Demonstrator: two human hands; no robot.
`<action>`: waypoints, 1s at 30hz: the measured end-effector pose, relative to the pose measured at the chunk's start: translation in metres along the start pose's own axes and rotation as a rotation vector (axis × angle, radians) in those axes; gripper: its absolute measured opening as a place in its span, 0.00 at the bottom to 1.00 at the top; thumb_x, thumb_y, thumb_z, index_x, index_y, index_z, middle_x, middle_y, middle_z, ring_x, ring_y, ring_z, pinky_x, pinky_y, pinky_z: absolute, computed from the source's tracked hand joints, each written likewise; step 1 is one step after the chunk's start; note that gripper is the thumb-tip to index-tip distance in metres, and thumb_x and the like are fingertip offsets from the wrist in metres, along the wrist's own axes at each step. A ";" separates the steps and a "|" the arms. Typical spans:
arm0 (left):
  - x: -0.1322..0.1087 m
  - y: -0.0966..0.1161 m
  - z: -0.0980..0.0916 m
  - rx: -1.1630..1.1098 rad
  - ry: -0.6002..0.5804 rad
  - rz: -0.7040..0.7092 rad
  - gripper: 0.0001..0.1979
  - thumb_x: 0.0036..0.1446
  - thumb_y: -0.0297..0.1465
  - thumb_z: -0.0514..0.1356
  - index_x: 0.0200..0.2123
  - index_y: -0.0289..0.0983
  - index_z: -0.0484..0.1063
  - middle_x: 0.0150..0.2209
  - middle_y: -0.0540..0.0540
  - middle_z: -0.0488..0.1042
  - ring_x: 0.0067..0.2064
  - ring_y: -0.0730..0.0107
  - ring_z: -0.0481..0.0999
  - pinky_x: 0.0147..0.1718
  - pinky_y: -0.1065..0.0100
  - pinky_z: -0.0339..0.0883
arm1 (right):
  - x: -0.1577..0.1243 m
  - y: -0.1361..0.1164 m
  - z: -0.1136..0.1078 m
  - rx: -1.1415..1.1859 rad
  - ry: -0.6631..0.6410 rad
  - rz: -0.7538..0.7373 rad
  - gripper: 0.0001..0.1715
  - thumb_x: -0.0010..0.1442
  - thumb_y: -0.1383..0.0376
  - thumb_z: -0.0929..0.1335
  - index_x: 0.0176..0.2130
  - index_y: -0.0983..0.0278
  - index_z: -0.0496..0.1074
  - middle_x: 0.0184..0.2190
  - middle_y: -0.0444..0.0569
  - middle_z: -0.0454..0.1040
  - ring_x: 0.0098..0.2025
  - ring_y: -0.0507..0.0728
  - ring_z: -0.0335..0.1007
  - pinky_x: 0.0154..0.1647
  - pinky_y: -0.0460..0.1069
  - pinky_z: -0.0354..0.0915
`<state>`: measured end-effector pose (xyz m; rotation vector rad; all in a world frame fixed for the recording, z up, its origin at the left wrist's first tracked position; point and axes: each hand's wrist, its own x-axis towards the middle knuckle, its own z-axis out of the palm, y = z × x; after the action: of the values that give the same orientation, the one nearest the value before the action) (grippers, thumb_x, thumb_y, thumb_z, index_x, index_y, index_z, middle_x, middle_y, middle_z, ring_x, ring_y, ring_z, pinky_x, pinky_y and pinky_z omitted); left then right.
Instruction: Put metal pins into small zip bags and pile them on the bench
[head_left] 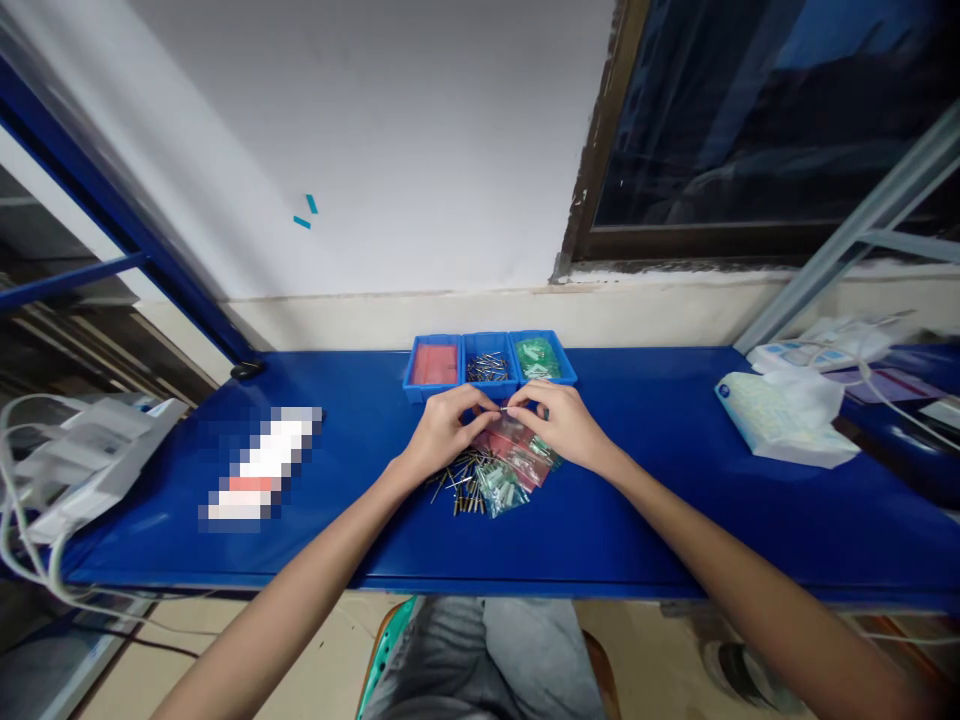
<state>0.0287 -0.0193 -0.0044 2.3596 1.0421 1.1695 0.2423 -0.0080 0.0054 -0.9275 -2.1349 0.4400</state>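
My left hand point(444, 428) and my right hand point(564, 422) meet over the middle of the blue table point(660, 520), fingers pinched together on a small metal pin point(502, 409) between them. Under my hands lies a heap of metal pins point(459, 486), red pieces point(510, 440) and green pieces point(501, 488). Just beyond stand three blue trays: one with red parts point(434, 364), one with metal pins point(487, 367), one with green parts point(538, 357).
A blurred white and red object point(259, 465) lies on the table at left. White devices with cables point(82, 455) sit at the far left edge. A white packet point(784, 415) and more white gear point(817, 345) are at right. A wall and window stand behind.
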 end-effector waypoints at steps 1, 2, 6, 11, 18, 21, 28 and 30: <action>0.000 -0.002 -0.001 0.038 -0.001 0.019 0.07 0.65 0.33 0.61 0.37 0.37 0.77 0.36 0.46 0.79 0.37 0.68 0.77 0.38 0.66 0.70 | 0.000 0.000 0.000 -0.016 0.005 -0.012 0.06 0.63 0.69 0.69 0.33 0.62 0.76 0.32 0.46 0.77 0.34 0.55 0.69 0.38 0.50 0.62; -0.001 -0.003 -0.001 0.062 -0.003 0.034 0.07 0.65 0.33 0.60 0.37 0.37 0.76 0.36 0.46 0.79 0.38 0.67 0.77 0.40 0.65 0.71 | 0.000 0.000 0.001 -0.035 0.008 -0.023 0.06 0.63 0.69 0.69 0.33 0.62 0.75 0.32 0.46 0.77 0.35 0.55 0.69 0.38 0.50 0.62; -0.004 -0.007 -0.001 0.071 -0.030 0.022 0.09 0.66 0.34 0.59 0.46 0.38 0.74 0.37 0.46 0.78 0.38 0.67 0.77 0.41 0.65 0.71 | 0.000 -0.004 0.004 -0.067 0.024 -0.039 0.06 0.64 0.68 0.68 0.35 0.61 0.75 0.33 0.47 0.77 0.37 0.56 0.70 0.40 0.51 0.63; -0.005 -0.007 0.000 0.089 -0.055 0.001 0.13 0.67 0.32 0.58 0.53 0.39 0.70 0.37 0.46 0.77 0.39 0.66 0.76 0.41 0.64 0.71 | 0.002 -0.008 0.012 0.095 0.049 0.070 0.05 0.64 0.66 0.69 0.34 0.61 0.76 0.34 0.46 0.79 0.36 0.55 0.72 0.37 0.50 0.65; -0.004 -0.014 -0.003 0.065 0.062 0.062 0.17 0.67 0.28 0.57 0.57 0.40 0.69 0.40 0.46 0.78 0.40 0.66 0.76 0.44 0.61 0.70 | 0.010 -0.007 0.021 0.186 0.045 0.150 0.09 0.66 0.61 0.66 0.37 0.61 0.75 0.33 0.46 0.79 0.35 0.55 0.74 0.37 0.50 0.67; -0.002 -0.013 -0.005 -0.001 0.089 0.010 0.13 0.66 0.29 0.58 0.54 0.40 0.71 0.38 0.47 0.79 0.37 0.67 0.76 0.40 0.64 0.70 | 0.014 -0.013 0.024 0.088 0.046 0.113 0.07 0.65 0.65 0.66 0.37 0.62 0.75 0.33 0.47 0.79 0.34 0.55 0.75 0.37 0.50 0.66; 0.003 -0.007 -0.007 -0.053 0.134 -0.128 0.05 0.66 0.31 0.58 0.43 0.37 0.72 0.34 0.50 0.80 0.30 0.72 0.76 0.30 0.71 0.66 | 0.020 -0.023 0.026 0.066 0.005 0.098 0.07 0.64 0.69 0.66 0.37 0.64 0.76 0.32 0.46 0.80 0.31 0.53 0.73 0.34 0.47 0.64; 0.008 -0.007 -0.009 -0.054 0.095 -0.106 0.04 0.66 0.31 0.58 0.40 0.37 0.72 0.32 0.51 0.80 0.30 0.73 0.75 0.30 0.72 0.65 | 0.022 -0.023 0.021 0.039 -0.011 0.096 0.07 0.63 0.69 0.67 0.34 0.64 0.76 0.29 0.45 0.79 0.29 0.52 0.72 0.33 0.47 0.62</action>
<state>0.0217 -0.0094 0.0014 2.1982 1.1367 1.2650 0.2053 -0.0078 0.0161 -1.0105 -2.0905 0.5337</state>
